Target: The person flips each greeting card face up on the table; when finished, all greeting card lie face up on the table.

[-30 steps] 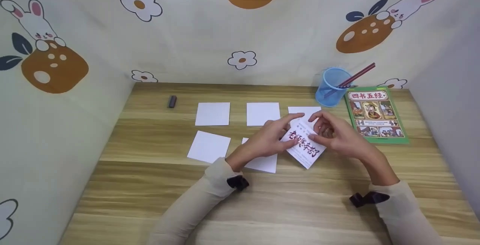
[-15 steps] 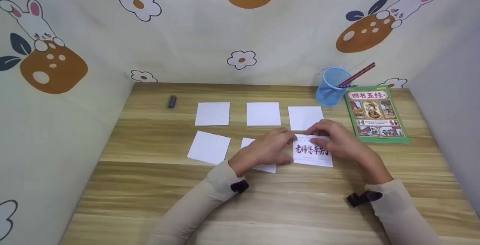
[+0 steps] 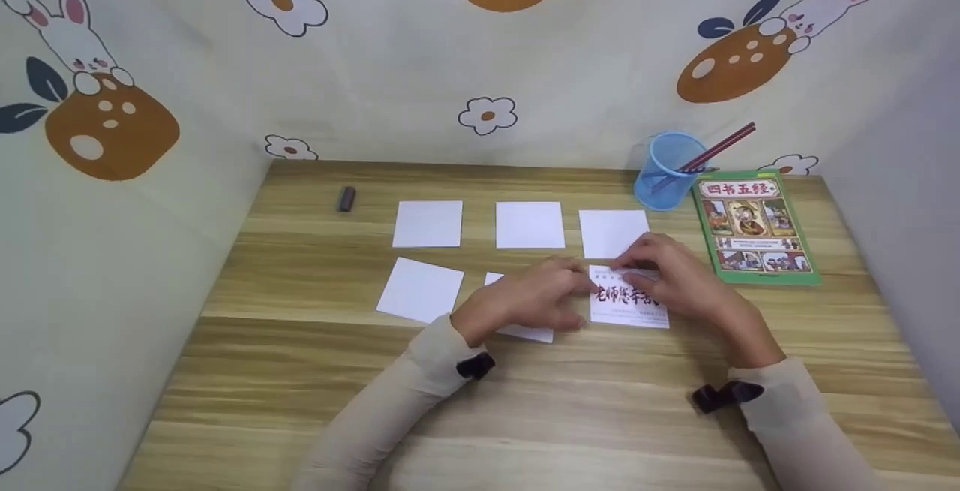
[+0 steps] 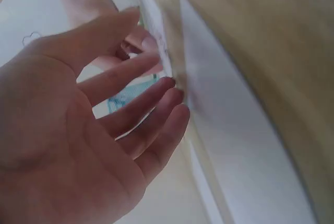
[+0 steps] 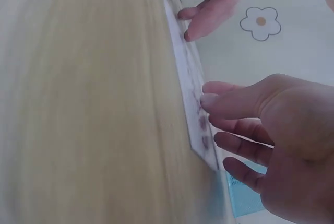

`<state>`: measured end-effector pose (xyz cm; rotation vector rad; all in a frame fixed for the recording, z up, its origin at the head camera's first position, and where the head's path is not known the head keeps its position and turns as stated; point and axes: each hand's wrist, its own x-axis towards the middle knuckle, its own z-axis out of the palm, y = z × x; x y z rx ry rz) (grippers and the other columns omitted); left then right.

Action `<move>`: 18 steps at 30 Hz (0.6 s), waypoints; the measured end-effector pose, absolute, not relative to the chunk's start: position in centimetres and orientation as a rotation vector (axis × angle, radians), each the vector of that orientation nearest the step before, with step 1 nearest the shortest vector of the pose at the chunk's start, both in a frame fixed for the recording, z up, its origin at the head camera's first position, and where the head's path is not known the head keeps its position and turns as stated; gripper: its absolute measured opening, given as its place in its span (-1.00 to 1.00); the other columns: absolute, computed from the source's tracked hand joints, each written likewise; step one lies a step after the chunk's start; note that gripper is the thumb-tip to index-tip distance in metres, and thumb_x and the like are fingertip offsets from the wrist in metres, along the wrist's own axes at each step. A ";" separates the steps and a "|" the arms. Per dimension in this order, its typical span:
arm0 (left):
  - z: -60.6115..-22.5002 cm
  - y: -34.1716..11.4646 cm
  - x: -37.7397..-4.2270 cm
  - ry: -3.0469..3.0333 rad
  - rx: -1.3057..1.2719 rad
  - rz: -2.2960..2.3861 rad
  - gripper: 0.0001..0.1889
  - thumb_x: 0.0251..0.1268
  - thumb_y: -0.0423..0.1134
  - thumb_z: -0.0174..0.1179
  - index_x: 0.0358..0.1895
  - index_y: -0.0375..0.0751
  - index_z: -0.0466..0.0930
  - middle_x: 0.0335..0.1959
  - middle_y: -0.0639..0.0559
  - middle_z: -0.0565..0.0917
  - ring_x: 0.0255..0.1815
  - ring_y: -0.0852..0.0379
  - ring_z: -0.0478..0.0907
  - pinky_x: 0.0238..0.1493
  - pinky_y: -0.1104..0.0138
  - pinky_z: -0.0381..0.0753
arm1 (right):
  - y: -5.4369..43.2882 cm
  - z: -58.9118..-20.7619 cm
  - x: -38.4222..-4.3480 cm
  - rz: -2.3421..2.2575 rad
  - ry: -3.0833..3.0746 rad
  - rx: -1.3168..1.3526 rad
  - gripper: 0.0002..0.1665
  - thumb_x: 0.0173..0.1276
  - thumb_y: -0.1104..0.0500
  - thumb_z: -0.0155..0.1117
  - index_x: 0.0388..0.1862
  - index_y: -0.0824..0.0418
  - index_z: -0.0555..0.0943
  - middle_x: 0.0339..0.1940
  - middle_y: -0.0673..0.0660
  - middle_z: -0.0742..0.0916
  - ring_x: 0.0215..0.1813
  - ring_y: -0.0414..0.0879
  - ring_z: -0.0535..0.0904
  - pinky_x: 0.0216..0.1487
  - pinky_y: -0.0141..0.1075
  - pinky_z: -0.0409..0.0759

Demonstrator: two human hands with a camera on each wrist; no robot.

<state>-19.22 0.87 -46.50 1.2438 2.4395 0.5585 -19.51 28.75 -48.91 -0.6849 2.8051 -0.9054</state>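
A square white card [image 3: 628, 314] with dark red Chinese writing lies face up at the right end of the front row. My left hand [image 3: 536, 296] is beside its left edge, index fingertip over the card; in the left wrist view this hand's [image 4: 68, 130] fingers are spread and slightly bent. At the card's upper right, my right hand [image 3: 684, 281] rests thumb and index fingertips, covering some of the writing. The right wrist view has the card [image 5: 182, 80] low along the tabletop, with the right thumb close to its surface.
Several blank white cards, such as one at the back left [image 3: 427, 224], lie in two rows. My left hand partly covers one [image 3: 529, 333]. A blue mesh pen cup [image 3: 664, 183] with pencils, a green book [image 3: 757, 228] and a small dark eraser-like block [image 3: 346, 199] stand around them.
The printed card, earlier held turned cornerwise between both hands, has been straightened and set down beside the front row. The left fingers have eased off its edge; the right hand stays at it.
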 end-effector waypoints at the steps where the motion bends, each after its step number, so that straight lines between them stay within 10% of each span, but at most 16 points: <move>1: -46.3 0.5 -19.3 2.434 1.247 0.569 -0.45 0.45 -0.10 0.44 0.44 -0.15 0.64 0.43 -0.09 0.64 0.51 -0.03 0.52 0.60 0.22 0.47 | 28.5 -48.6 -19.4 -0.901 2.813 -0.686 -0.75 0.49 0.26 0.45 0.06 0.04 0.85 0.00 0.01 0.80 0.15 0.00 0.67 0.29 0.04 0.60; 12: -46.8 -7.0 -18.9 2.576 0.949 0.698 -0.19 0.37 -0.08 0.53 0.62 -0.14 0.39 0.48 -0.07 0.61 0.55 -0.04 0.48 0.62 0.09 0.47 | 21.0 -47.7 -18.3 -0.858 2.753 -0.975 -0.75 0.51 0.11 0.48 0.10 0.10 0.81 0.02 0.00 0.86 0.20 -0.02 0.73 0.36 0.05 0.66; 18: -47.2 -8.2 -18.6 2.605 0.976 0.704 -0.18 0.31 -0.02 0.57 0.58 -0.08 0.44 0.56 -0.03 0.53 0.63 -0.04 0.40 0.66 0.07 0.42 | 17.0 -47.9 -17.8 -0.575 2.844 -0.923 -0.13 0.21 -0.40 0.61 0.29 0.14 0.70 0.14 0.10 0.76 0.22 0.10 0.67 0.28 0.10 0.66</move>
